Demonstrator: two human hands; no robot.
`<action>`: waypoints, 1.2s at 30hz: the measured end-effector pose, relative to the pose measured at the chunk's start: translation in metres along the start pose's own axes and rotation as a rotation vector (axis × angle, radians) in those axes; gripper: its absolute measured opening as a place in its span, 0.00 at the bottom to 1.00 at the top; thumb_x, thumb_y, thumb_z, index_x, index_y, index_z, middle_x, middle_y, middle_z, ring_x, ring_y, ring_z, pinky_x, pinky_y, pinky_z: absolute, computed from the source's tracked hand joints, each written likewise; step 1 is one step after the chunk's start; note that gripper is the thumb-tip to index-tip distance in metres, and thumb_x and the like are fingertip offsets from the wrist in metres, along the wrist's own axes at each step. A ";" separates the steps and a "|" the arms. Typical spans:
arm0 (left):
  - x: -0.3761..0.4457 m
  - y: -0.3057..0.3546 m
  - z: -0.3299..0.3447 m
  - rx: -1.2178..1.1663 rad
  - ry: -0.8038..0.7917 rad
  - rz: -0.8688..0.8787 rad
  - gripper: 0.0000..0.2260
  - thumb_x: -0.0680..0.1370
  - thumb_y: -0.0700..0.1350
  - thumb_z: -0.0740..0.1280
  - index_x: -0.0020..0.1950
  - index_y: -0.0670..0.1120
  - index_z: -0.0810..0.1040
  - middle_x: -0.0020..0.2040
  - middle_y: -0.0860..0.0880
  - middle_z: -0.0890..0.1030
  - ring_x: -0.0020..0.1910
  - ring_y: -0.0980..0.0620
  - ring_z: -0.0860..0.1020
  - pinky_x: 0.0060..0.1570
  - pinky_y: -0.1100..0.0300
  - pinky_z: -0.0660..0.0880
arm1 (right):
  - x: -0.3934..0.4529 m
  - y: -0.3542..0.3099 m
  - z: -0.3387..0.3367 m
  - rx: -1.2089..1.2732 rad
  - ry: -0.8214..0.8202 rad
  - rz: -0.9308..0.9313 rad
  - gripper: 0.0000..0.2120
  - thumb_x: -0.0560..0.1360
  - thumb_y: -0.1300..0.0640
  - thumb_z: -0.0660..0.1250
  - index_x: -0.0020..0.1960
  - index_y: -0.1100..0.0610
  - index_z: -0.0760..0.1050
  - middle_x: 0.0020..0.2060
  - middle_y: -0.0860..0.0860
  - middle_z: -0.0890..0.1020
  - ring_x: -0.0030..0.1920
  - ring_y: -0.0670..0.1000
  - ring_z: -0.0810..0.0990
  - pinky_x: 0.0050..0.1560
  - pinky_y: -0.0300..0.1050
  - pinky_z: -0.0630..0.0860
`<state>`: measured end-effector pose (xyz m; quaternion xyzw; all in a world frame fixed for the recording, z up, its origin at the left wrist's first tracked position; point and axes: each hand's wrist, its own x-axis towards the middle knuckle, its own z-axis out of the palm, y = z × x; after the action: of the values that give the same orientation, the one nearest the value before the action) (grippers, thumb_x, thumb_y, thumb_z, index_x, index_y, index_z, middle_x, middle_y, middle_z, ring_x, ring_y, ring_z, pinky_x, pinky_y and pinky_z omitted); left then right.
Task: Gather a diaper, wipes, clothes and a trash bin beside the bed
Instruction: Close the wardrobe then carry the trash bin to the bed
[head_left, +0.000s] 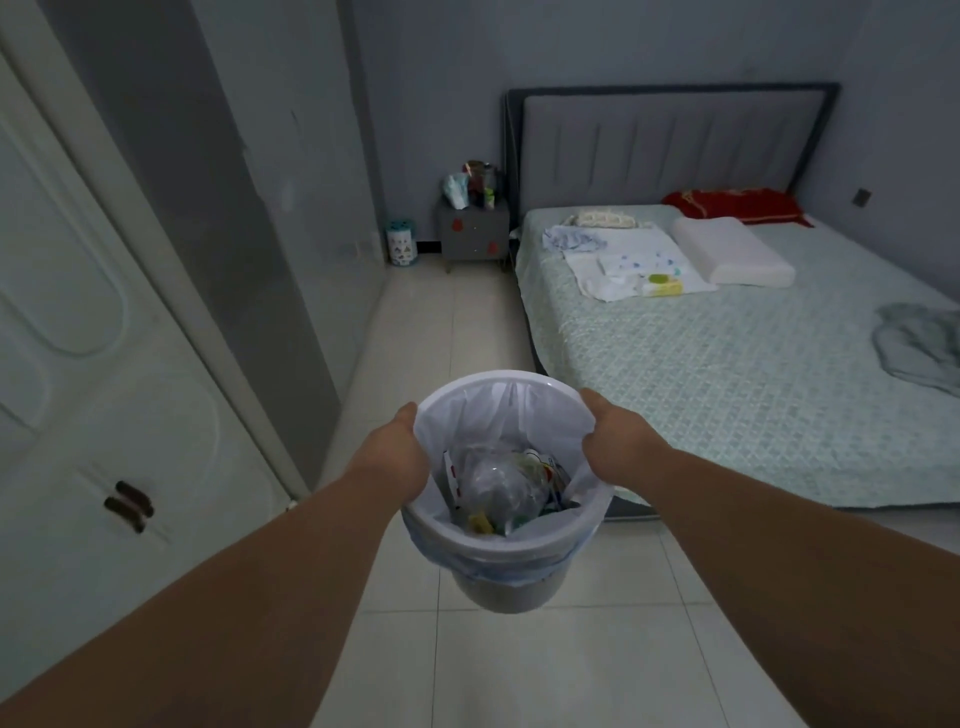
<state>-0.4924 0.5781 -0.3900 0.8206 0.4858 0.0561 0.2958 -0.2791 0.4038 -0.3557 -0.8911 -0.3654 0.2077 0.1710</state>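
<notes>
I hold the bin (506, 525) off the floor (519, 665) in both hands, out in front of me. My left hand (397, 447) grips the rim on its left side and my right hand (615, 428) grips the rim on the right; my fingers curl over the edge and the white liner (483, 410), with their tips hidden inside. The bin is tilted a little toward me, with clear plastic and scraps of coloured packaging at the bottom.

The bed (727, 364) lies ahead and to my right, its near corner just beyond the bin. Near the headboard, on the bed's left side, a white cloth (623, 260) is spread out. On it lie folded pale clothes (574, 240), a white piece with blue dots that may be the diaper (641, 261), and a yellow-green pack of wipes (662, 285). A white pillow (732, 257) lies just beside the cloth, a red one (735, 205) behind it. A grey nightstand (471, 228) stands at the bed's head, cluttered on top.
</notes>
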 end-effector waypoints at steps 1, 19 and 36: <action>0.014 0.002 -0.001 0.008 -0.004 -0.001 0.25 0.80 0.46 0.61 0.77 0.55 0.62 0.70 0.43 0.73 0.65 0.41 0.74 0.67 0.46 0.69 | 0.012 -0.002 -0.003 0.011 -0.007 0.003 0.33 0.80 0.64 0.59 0.81 0.49 0.53 0.67 0.61 0.75 0.64 0.61 0.77 0.65 0.54 0.74; 0.346 -0.042 -0.127 0.057 0.003 0.036 0.33 0.78 0.38 0.61 0.81 0.56 0.55 0.73 0.41 0.71 0.69 0.39 0.72 0.68 0.48 0.70 | 0.294 -0.180 0.011 0.065 0.027 0.052 0.34 0.79 0.64 0.59 0.81 0.48 0.53 0.70 0.60 0.73 0.66 0.62 0.74 0.66 0.55 0.73; 0.559 -0.012 -0.151 0.058 0.020 0.008 0.25 0.81 0.41 0.59 0.78 0.53 0.61 0.68 0.41 0.75 0.64 0.40 0.75 0.64 0.46 0.73 | 0.541 -0.223 -0.009 0.052 -0.013 -0.014 0.34 0.79 0.64 0.59 0.82 0.50 0.52 0.69 0.61 0.75 0.65 0.61 0.76 0.65 0.52 0.74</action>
<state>-0.2672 1.1116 -0.3824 0.8302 0.4868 0.0515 0.2666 -0.0547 0.9437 -0.3788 -0.8825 -0.3671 0.2216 0.1934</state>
